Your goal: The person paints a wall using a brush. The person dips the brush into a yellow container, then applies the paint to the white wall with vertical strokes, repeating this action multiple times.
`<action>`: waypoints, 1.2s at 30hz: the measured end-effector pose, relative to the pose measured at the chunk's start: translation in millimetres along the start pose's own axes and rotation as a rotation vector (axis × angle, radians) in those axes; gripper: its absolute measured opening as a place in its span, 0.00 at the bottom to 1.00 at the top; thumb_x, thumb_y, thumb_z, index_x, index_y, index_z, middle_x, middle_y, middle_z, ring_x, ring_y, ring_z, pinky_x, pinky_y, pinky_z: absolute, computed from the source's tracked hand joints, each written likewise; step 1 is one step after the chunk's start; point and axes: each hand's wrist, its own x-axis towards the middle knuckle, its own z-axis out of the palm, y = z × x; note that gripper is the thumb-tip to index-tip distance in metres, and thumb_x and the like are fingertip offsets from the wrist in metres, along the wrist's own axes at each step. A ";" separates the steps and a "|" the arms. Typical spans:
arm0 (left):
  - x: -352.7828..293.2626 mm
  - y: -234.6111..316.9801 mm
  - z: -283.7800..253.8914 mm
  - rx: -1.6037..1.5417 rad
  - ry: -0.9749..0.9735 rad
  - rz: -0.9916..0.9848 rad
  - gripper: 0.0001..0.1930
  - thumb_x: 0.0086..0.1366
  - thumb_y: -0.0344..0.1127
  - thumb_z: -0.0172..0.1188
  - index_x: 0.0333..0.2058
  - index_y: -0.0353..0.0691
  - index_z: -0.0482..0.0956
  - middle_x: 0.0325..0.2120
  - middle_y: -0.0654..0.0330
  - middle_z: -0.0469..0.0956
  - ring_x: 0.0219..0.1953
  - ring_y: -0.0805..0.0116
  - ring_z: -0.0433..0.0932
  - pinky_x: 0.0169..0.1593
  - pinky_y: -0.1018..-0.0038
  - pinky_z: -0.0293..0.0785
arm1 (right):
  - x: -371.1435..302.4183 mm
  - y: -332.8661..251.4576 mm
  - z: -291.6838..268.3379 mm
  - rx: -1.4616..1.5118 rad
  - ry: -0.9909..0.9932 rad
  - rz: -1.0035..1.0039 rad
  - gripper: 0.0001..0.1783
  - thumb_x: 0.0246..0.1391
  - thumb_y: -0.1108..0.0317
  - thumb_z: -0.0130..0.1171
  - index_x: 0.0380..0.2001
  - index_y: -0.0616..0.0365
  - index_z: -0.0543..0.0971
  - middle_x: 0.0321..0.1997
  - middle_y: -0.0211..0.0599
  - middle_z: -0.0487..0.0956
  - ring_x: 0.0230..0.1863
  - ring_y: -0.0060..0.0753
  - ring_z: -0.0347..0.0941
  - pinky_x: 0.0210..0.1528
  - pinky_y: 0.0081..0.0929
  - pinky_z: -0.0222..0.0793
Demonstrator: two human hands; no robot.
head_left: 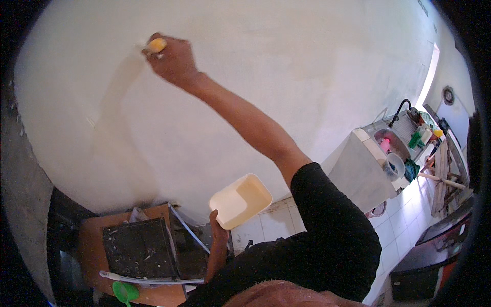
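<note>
High on the pale wall (266, 66), toward the upper left, my right hand (176, 61) is closed around a small tool with a rounded yellow end (157, 45). Its working end is hidden by my fingers and the wall, so its kind does not show. Lower down, my left hand (219, 233) grips the near edge of a cream rectangular plastic tub (232, 221), thumb over the rim. The tub is tilted so its inside shows, with a shadow across it; I cannot make out any contents.
Below left are a dark speckled panel (138, 248) on a brown surface, a pale hose (153, 281) and a green dipper (125, 291). A sink (391, 135) with a black faucet (401, 110) and dishes stands at right, near wooden pieces (441, 179) and white floor tiles (391, 245).
</note>
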 end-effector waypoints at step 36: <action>3.2 -8.2 -21.6 -0.051 0.077 0.043 0.29 0.58 0.51 0.50 0.52 0.35 0.66 0.43 0.54 0.75 0.43 0.61 0.77 0.45 0.65 0.75 | 7.3 162.4 -291.2 -0.813 0.553 0.213 0.11 0.44 0.60 0.66 0.21 0.56 0.79 0.20 0.36 0.79 0.21 0.33 0.76 0.26 0.30 0.71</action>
